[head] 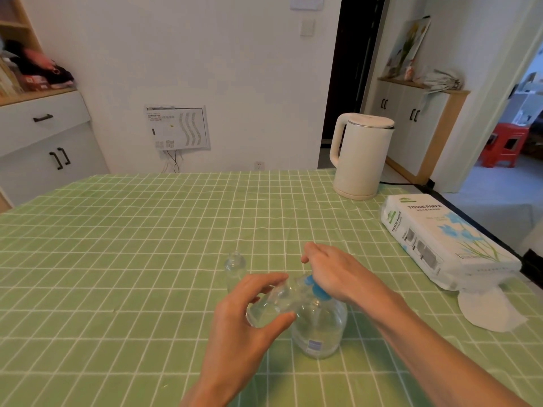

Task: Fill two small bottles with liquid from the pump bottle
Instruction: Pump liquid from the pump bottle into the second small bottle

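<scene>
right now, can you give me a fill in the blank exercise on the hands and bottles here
The pump head under the right hand is ____.
The left hand holds one small bottle ____, not upright.
The other small bottle stands alone, touched by ____ hand.
The kettle stands on a ____ tablecloth.
Missing: blue; tilted; neither; green.

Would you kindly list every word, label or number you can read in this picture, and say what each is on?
"TISSUE PAPER": top face of the tissue pack.
"TISSUE PAPER": again on the pack's end face, running sideways.
Smaller print on the pack: too small to read.
Label on the pump bottle: blurred, unreadable.
Printed sheet on the wall panel: too small to read.
</scene>
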Motion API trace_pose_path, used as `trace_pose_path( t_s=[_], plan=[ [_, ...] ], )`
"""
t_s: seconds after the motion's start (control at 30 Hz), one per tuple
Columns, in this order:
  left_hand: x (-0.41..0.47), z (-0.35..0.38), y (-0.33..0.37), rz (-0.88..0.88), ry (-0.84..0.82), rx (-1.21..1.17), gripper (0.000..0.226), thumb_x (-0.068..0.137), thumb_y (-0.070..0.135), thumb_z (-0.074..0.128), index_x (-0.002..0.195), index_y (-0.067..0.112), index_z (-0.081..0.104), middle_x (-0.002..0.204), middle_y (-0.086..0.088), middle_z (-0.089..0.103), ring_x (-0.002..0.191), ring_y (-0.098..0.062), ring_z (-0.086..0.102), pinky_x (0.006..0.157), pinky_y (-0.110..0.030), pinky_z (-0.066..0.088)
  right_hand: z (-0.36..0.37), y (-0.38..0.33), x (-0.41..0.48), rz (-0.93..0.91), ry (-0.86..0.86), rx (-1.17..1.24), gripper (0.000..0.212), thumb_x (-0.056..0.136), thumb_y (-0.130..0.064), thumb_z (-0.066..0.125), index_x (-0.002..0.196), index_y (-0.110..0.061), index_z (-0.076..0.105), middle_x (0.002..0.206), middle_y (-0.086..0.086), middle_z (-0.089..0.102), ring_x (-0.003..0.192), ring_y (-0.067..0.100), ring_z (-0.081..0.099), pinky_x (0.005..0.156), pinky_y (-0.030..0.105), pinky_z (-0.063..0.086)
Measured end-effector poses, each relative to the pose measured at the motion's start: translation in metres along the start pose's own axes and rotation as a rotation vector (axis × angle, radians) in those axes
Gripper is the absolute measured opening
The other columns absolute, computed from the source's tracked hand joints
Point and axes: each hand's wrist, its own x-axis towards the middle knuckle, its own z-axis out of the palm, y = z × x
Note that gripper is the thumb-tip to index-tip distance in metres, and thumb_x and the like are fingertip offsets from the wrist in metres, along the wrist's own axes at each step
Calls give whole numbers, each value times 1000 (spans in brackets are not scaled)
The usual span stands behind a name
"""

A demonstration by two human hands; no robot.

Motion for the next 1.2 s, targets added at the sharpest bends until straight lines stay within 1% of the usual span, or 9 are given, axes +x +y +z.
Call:
trace_pose_path(
  t_s=[0.13,0.23,0.47,0.5,0.57,0.63,0.77,0.97,1.2],
  plan=[
    [0,-1,1,-5,-3,13,56,74,13,92,118,40,71,114,22,73,108,-6,68,88,-13,49,-3,-3,-3,-5,24,-22,60,114,-50,16,132,-22,65,147,5,63,125,23,55,107,47,37],
    [0,-1,4,-8,7,-6,52,73,21,90,117,43,71,115,22,73,109,-6,69,89,-12,48,-9,-8,-6,-6,41,-26,68,113,-56,13,133,-18,65,136,4,67,115,21,55,108,46,39],
    [1,0,4,-4,18,-25,52,72,29,86,118,46,69,115,21,74,108,-8,69,87,-12,48,-30,-18,-5,24,2,64,82,112,-61,14,140,-3,63,145,10,68,137,28,61,89,39,37],
    [1,0,3,-2,19,-26,52,72,29,86,118,46,69,116,21,74,109,-8,69,88,-13,48,-28,-19,-3,12,25,59,81,112,-61,14,135,-3,66,138,9,71,132,27,64,87,40,39],
    [1,-1,3,3,22,-29,51,73,31,86,119,45,69,117,21,73,110,-8,69,89,-13,49,-21,-18,1,-26,70,19,70,113,-55,17,104,-8,69,104,8,73,103,29,68,83,43,43],
    [1,0,4,11,22,-30,50,73,36,84,120,46,69,117,22,73,110,-6,68,89,-11,48,-12,-13,7,-28,112,-3,51,113,-41,26,80,-15,54,83,5,60,81,27,55,82,45,44],
    [1,0,1,3,12,-15,49,73,32,84,119,44,70,116,22,73,109,-7,69,88,-12,49,-3,-3,14,24,112,8,35,106,-34,40,75,-20,50,81,2,60,72,23,53,74,40,45],
    [-1,0,2,0,10,-7,50,72,30,86,118,43,71,115,22,73,108,-8,69,88,-15,50,1,-2,13,32,118,2,38,103,-38,43,69,-22,45,69,-2,48,60,19,43,64,35,36],
    [0,-2,4,2,21,-10,50,72,27,86,116,44,71,114,22,73,108,-7,69,88,-12,49,-10,-10,12,7,123,-34,44,105,-40,42,66,-20,44,64,-2,45,57,18,38,67,36,37]
  ],
)
